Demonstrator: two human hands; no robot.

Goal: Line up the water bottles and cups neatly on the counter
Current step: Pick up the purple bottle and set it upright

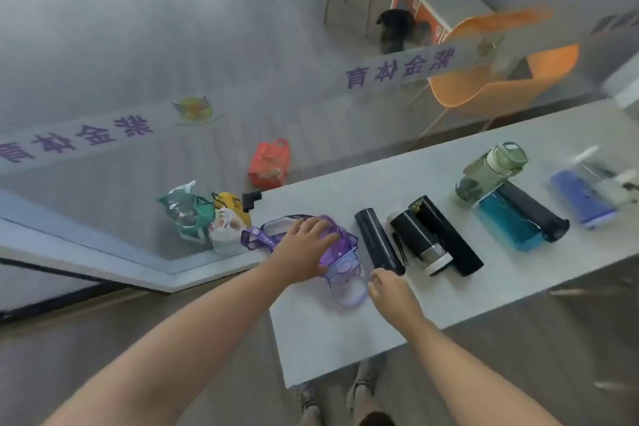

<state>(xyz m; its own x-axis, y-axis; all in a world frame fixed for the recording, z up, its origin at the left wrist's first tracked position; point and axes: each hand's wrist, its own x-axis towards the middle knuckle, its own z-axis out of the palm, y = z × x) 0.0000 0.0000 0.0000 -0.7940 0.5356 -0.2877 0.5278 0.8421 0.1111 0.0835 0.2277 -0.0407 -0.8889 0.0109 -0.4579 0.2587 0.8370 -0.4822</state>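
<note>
A clear purple bottle (345, 273) with a purple strap (257, 237) lies at the left end of the white counter (339, 332). My left hand (304, 247) rests flat on top of it. My right hand (389, 289) is beside its lower end, fingers curled, next to the base of a slim dark bottle (375, 239). Further right lie a black bottle with a silver band (420, 239), a long black bottle (446, 239), a green-tinted bottle (491, 171), a teal bottle (508, 223) with a black one (534, 214) against it, and a blue bottle (584, 201).
A glass wall with purple lettering runs behind the counter. Beyond it on the floor are plastic bags (204, 218), an orange bag (269, 164) and orange chairs (501, 79). A small black object (251, 200) sits at the counter's far left corner. My feet (363, 387) are below the counter edge.
</note>
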